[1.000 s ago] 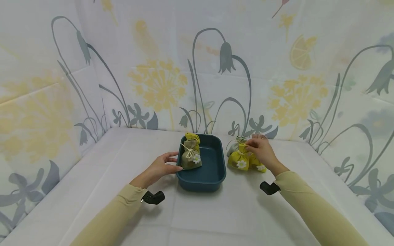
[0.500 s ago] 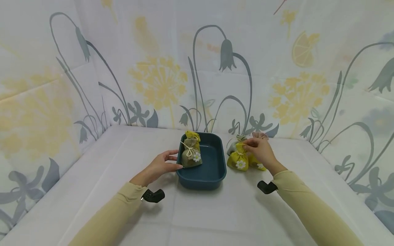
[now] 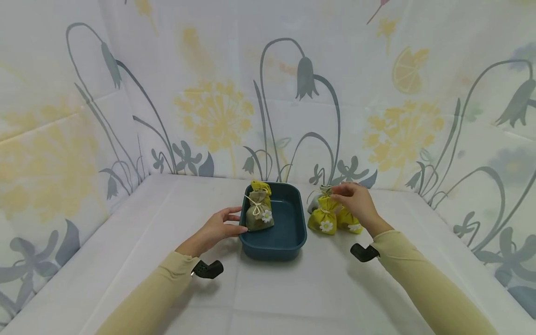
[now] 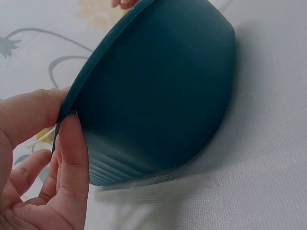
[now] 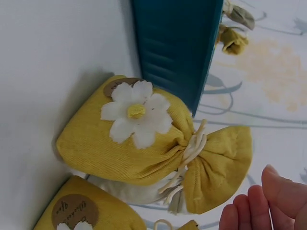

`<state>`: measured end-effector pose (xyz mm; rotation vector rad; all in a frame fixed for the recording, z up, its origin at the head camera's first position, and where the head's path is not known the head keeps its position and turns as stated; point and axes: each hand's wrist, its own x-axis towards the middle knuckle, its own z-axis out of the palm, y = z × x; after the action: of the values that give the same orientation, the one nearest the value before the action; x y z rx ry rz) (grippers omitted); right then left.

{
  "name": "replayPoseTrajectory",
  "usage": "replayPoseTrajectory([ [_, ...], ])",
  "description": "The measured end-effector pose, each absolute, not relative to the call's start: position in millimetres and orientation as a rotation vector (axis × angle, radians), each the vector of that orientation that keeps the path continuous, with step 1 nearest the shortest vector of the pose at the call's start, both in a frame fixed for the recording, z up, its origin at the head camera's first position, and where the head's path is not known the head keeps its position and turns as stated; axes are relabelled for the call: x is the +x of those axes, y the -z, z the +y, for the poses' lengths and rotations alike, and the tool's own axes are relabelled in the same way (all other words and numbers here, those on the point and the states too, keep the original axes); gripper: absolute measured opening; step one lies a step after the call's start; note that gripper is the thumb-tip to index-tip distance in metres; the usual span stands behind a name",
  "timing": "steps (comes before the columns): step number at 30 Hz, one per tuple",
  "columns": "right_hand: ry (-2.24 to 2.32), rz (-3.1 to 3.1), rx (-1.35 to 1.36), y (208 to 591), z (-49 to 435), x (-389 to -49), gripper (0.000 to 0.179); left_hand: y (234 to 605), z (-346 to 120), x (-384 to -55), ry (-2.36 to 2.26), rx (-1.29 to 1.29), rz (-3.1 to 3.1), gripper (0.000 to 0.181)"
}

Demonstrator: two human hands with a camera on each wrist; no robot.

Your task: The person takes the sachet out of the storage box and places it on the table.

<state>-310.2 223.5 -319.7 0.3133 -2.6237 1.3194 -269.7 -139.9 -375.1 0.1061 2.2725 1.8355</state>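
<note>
My left hand [image 3: 215, 230] grips the left rim of a dark teal rectangular tub [image 3: 289, 239]; in the left wrist view, thumb and fingers pinch that rim. Inside the tub, along its left side, stand a brown drawstring pouch [image 3: 258, 218] with a white flower and a yellow pouch [image 3: 264, 186] behind it. My right hand [image 3: 356, 202] hovers over the pouches right of the tub. In the right wrist view its loosely bent fingers are apart from the gathered neck of a yellow drawstring pouch [image 5: 139, 129] and hold nothing visible.
Another yellow pouch [image 3: 348, 221] lies beside the first, under my right hand. A pale grey pouch [image 3: 316, 202] stands behind them. White cloth [image 3: 268, 298] covers the table, and a flower-printed curtain [image 3: 234, 70] hangs at the back and sides.
My right fingers have let go of the yellow pouch's top and risen slightly above it. The pink pouch top behind is now hidden by the hand. My left hand stays on the tub.
</note>
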Motion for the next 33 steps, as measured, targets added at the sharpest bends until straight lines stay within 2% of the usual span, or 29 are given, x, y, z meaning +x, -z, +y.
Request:
replayPoseTrajectory([
  [16,-1.452,-2.624,0.292,307.7,201.8,-309.0,0.035,373.7,-141.9,-268.7,-1.827,0.114,2.270,0.070],
  [33,-1.577,-2.596,0.382,301.9,172.9,-312.4,0.033,374.0,-141.2,-268.9,-1.824,0.129,2.269,0.070],
])
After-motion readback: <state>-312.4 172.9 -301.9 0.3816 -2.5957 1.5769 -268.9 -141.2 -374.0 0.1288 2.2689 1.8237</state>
